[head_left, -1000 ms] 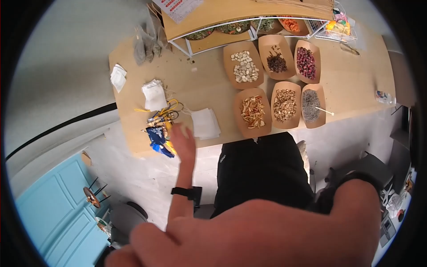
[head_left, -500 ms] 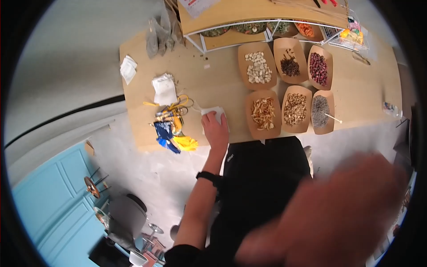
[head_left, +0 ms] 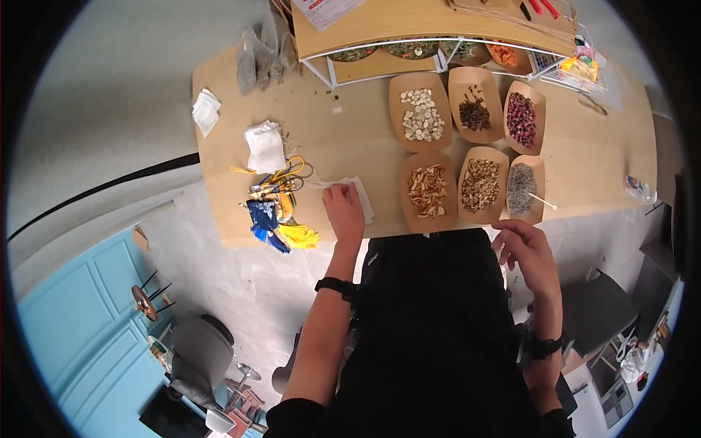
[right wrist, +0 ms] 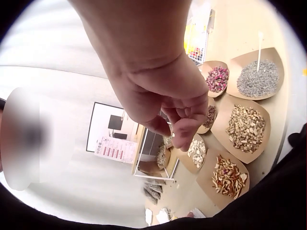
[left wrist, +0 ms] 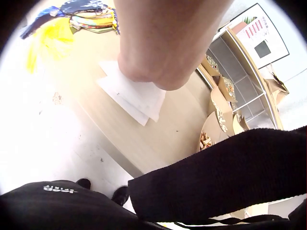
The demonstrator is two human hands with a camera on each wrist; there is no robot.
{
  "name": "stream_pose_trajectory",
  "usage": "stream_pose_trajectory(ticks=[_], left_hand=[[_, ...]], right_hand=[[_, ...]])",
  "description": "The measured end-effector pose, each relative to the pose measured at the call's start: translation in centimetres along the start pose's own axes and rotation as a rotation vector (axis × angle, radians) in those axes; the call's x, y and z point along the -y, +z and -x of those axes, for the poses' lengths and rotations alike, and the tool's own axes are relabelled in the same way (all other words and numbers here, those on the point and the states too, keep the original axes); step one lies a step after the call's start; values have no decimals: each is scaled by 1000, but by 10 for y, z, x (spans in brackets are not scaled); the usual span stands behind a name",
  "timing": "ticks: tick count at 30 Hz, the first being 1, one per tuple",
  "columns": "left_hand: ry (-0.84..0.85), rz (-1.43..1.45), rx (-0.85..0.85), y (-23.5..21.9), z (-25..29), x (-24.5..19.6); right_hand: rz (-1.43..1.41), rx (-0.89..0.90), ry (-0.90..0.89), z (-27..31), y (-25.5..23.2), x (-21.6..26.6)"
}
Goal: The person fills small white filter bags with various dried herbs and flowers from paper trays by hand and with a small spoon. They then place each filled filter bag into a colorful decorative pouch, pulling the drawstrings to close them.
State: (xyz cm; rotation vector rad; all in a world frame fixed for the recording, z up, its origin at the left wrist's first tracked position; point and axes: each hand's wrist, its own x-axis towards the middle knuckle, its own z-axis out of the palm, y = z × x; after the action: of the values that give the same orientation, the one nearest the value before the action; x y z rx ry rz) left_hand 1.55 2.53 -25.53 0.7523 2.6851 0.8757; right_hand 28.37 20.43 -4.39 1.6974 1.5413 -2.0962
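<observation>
My left hand (head_left: 345, 212) rests on a small pile of white drawstring pouches (head_left: 364, 202) near the table's front edge, fingers bent over their upper part. In the left wrist view the pouches (left wrist: 136, 103) lie fanned under the hand, which hides its own fingertips; I cannot tell whether they pinch one. My right hand (head_left: 529, 255) hovers in front of the table edge, fingers loosely bent and holding nothing. Closest to it are the paper trays of grey lavender-like buds (head_left: 521, 190), with a white stick in it, and of chopped tan pieces (head_left: 480, 182).
More paper trays hold orange-brown strips (head_left: 427, 191), pale round slices (head_left: 422, 117), dark cloves (head_left: 475, 114) and dried rosebuds (head_left: 521, 120). Tassels with cords (head_left: 277, 212) and another white pouch stack (head_left: 264, 148) lie left. A wooden shelf (head_left: 409, 29) stands behind.
My left hand moved from beside the tassels onto the white pouches, then slightly left, and the pouches now lie more fanned. My right hand dropped from near the camera to the table's front edge.
</observation>
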Motion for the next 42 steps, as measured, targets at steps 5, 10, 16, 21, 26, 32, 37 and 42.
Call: stream_pose_trajectory(ticks=[5,10,16,21,26,32,37,42], left_hand=[[25,22,2,-2,1,7],[-23,146,21,-59,6,-19],[63,151,80,-156,25,-63],[270,204,173,-187,41,-99],[357,241,235,-188,52,-123],[398,296,245,-180,60,-128],[418,330,262,-181,60,-133],[458,358,277,-185,60,-134]], right_hand=[[12,10,11,-10,-1,-6],[23,27,8,-11,0,-4],[125,54,-51,-13,19,10],[374,116,-674,-2,78,42],[560,212,-1095,4,108,51],[646,202,-1081,6,108,42],[666,192,-1033,5,104,41],[784,231,-941,7,95,44]])
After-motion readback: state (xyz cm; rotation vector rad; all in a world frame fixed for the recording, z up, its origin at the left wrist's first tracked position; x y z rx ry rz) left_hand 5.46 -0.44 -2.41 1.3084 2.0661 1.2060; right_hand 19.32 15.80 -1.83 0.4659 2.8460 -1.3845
